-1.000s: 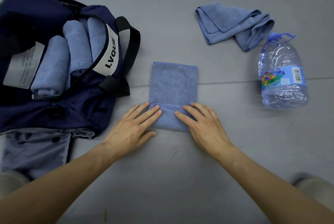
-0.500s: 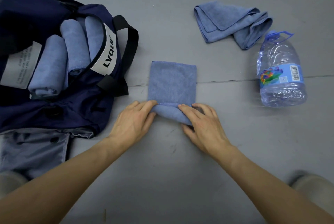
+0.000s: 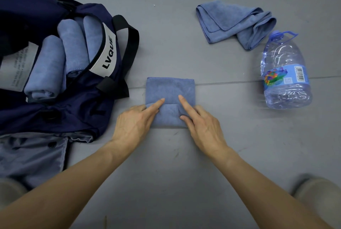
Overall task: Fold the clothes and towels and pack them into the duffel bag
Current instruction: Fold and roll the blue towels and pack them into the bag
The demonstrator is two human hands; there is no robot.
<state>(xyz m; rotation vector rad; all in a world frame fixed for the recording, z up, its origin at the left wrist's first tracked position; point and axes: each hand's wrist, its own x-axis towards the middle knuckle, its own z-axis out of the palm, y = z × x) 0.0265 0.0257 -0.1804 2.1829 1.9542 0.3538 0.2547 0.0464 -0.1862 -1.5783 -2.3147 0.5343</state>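
At far left we see one navy duffel bag [image 3: 60, 118] lying open on the grey floor [image 3: 166, 182], with three rolled towels [image 3: 44, 68] packed side by side inside it. One white label on its strap reads LVQUE. One grey-blue garment [image 3: 31, 156] lies flat just in front of the bag, partly under its near edge.

At the centre we find one half-rolled towel [image 3: 170, 88], its near end turned over into a roll and its far end flat on the floor. Our left hand [image 3: 132, 123] holds the roll's left end: the index finger [image 3: 156, 105] lies straight on top and the other fingers curl against the cloth. Our right hand [image 3: 204, 127] holds the right end the same way, one index finger [image 3: 184, 104] straight and the rest curled in.

Further right and farther away, one loose towel [image 3: 230, 21] lies crumpled. Just beside it, one clear water bottle [image 3: 284, 73] lies on its side.
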